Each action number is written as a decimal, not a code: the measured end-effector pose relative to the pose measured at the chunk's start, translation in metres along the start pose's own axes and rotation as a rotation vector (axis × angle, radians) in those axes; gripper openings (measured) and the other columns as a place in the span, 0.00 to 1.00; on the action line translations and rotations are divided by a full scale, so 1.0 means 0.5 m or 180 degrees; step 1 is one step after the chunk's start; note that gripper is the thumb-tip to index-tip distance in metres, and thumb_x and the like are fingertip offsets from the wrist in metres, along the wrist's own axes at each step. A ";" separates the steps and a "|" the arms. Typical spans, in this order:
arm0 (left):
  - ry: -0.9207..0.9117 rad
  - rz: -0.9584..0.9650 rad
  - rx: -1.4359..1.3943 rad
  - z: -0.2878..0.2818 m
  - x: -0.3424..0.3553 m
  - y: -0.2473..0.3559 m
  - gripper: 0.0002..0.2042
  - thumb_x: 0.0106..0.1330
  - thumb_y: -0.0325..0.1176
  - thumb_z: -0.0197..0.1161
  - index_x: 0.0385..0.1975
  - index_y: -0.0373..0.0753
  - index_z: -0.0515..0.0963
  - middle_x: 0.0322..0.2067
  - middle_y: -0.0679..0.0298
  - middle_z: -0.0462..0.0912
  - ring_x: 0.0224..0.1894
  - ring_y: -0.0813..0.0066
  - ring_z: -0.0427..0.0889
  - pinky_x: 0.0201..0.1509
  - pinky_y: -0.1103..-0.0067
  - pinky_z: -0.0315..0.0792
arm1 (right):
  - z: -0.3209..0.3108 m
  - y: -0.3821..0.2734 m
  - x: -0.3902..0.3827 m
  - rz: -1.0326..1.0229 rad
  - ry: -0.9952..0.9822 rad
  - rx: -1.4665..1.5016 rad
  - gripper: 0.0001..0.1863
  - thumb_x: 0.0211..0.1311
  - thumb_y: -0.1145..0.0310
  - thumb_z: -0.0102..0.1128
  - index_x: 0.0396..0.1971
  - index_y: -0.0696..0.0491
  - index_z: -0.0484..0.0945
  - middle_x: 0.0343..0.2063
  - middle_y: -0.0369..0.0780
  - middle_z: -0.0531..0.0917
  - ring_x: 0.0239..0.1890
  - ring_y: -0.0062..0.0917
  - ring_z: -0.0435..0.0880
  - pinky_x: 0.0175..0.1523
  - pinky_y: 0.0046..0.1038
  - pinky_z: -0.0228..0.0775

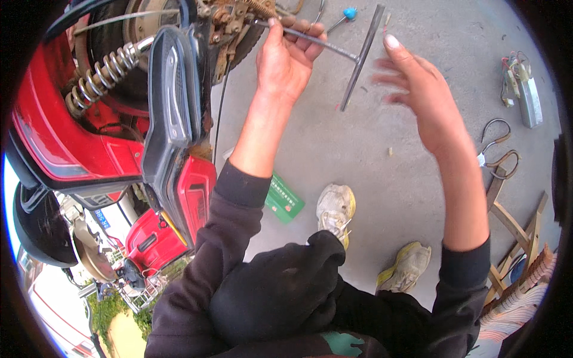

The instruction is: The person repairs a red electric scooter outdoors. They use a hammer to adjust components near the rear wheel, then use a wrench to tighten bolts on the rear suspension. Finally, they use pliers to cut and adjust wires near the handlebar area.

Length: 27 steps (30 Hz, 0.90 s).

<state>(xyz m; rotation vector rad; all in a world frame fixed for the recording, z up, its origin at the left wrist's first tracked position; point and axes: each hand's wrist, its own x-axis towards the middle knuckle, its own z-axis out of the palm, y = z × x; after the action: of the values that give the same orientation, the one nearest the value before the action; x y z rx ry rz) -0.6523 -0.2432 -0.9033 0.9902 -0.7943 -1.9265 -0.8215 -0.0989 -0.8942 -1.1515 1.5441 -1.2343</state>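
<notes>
The T-shaped wrench lies between the two hands, its long shaft running from beside the rusty metal parts of the red scooter out to the right, with the crossbar set across that line. The left hand has its thumb and fingers closed about the shaft, toward the scooter end. The right hand is nearer the crossbar, which lies just to its left; that hand is empty, its blurred fingers apart and clear of the bar. Whether the shaft's tip sits on anything cannot be told
</notes>
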 end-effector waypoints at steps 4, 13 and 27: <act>-0.0138 -0.0075 -0.0146 0.003 0.009 -0.003 0.19 0.82 0.49 0.42 0.45 0.38 0.72 0.39 0.59 0.81 0.47 0.58 0.85 0.54 0.60 0.82 | 0.004 0.019 0.007 -0.0114 -0.0668 -0.0294 0.21 0.65 0.69 0.63 0.56 0.59 0.77 0.57 0.43 0.81 0.57 0.29 0.81 0.55 0.28 0.75; -0.0272 -0.0227 -0.0193 -0.021 0.006 0.008 0.16 0.81 0.45 0.47 0.51 0.39 0.73 0.47 0.56 0.84 0.52 0.58 0.85 0.57 0.60 0.81 | 0.008 0.016 -0.063 -0.1220 0.0125 -0.0836 0.17 0.61 0.58 0.63 0.38 0.58 0.85 0.54 0.42 0.83 0.58 0.28 0.80 0.63 0.37 0.71; 0.0126 -0.0136 0.0361 -0.026 0.020 0.009 0.15 0.80 0.42 0.49 0.51 0.35 0.74 0.49 0.54 0.84 0.55 0.57 0.84 0.60 0.58 0.80 | 0.024 0.003 0.026 -0.2276 -0.0838 -0.4121 0.10 0.59 0.72 0.59 0.40 0.53 0.82 0.35 0.39 0.84 0.49 0.30 0.83 0.62 0.37 0.71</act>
<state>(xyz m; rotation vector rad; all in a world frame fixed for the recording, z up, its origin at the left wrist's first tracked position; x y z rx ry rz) -0.6429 -0.2560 -0.9096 1.1183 -0.8740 -1.9092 -0.8132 -0.1142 -0.8983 -2.7210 1.7545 -0.2513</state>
